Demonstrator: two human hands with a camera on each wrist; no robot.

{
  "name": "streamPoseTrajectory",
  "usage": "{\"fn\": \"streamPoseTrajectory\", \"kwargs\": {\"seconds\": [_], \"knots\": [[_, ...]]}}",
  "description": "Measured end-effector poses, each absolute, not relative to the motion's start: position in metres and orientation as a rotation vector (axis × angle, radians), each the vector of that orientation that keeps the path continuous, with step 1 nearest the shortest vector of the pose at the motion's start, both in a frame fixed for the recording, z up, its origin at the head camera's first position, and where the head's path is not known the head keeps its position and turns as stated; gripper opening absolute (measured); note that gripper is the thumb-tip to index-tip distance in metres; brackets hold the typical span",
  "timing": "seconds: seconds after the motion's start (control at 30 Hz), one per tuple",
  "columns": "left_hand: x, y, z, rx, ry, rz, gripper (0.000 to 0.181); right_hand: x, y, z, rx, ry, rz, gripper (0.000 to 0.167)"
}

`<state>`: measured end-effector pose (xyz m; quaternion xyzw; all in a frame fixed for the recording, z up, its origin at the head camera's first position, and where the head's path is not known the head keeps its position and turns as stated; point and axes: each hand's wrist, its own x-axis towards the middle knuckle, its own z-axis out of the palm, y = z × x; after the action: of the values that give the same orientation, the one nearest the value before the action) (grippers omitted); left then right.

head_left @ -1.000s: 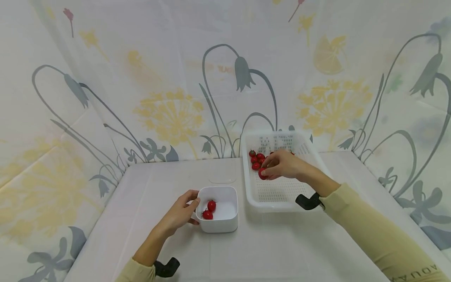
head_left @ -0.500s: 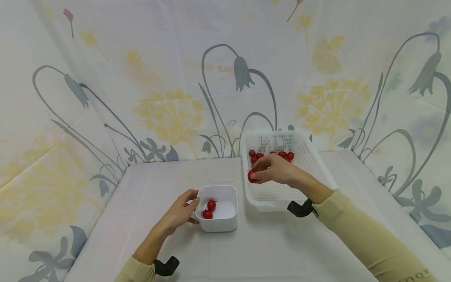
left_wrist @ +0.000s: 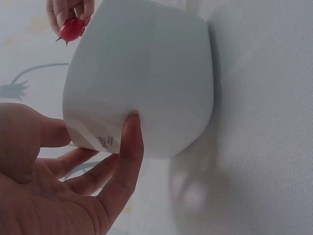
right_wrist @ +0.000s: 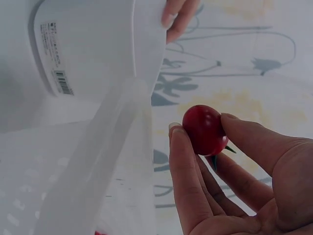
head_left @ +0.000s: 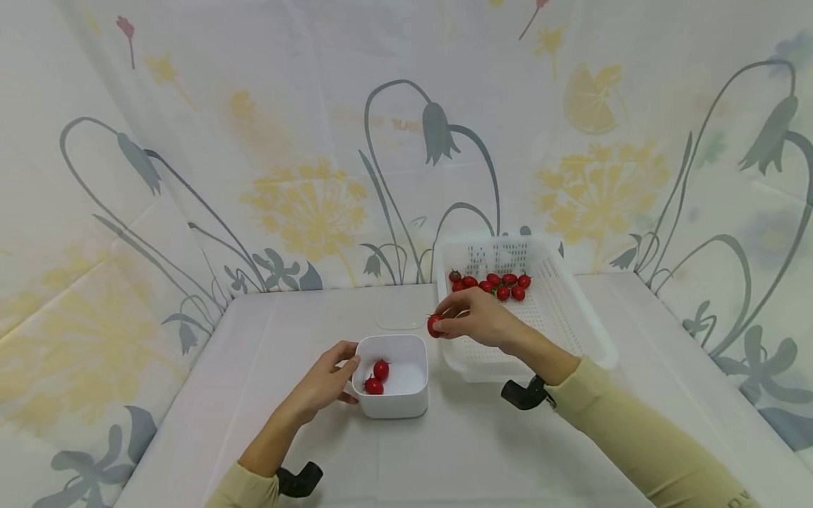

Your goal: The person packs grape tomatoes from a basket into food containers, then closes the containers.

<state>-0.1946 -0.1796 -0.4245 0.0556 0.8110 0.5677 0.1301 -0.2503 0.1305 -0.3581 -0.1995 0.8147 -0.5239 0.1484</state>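
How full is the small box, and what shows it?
Partly full: in the head view, two tomatoes lie in the box, with bare floor beside them.

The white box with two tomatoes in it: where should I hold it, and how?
Probably grip the white box by its left wall, near the rim, from the left, where the left hand holds it. It stands upright with its top open, so fingers can curl over the edge; the basket crowds its right side.

Floral sheeting walls the white table booth-like, room type unclear.
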Motion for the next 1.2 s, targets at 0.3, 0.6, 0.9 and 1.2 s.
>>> {"fn": "streamPoseTrajectory", "kwargs": {"seconds": [0.3, 0.6, 0.9, 1.2], "knots": [[-0.193, -0.181, -0.424, 0.173, 2.341, 1.656, 0.035, -0.245, 0.114, -0.363, -0.616, 2.341, -1.529, 0.025], [-0.194, -0.181, -0.424, 0.186, 2.343, 1.652, 0.035, -0.240, 0.096, -0.369, -0.649, 2.394, -1.525, 0.024], [-0.195, -0.182, -0.423, 0.194, 2.347, 1.642, 0.035, -0.238, 0.077, -0.378, -0.690, 2.435, -1.521, 0.020], [-0.196, -0.182, -0.424, 0.198, 2.333, 1.648, 0.035, -0.237, 0.053, -0.391, -0.745, 2.459, -1.477, 0.016]]}}
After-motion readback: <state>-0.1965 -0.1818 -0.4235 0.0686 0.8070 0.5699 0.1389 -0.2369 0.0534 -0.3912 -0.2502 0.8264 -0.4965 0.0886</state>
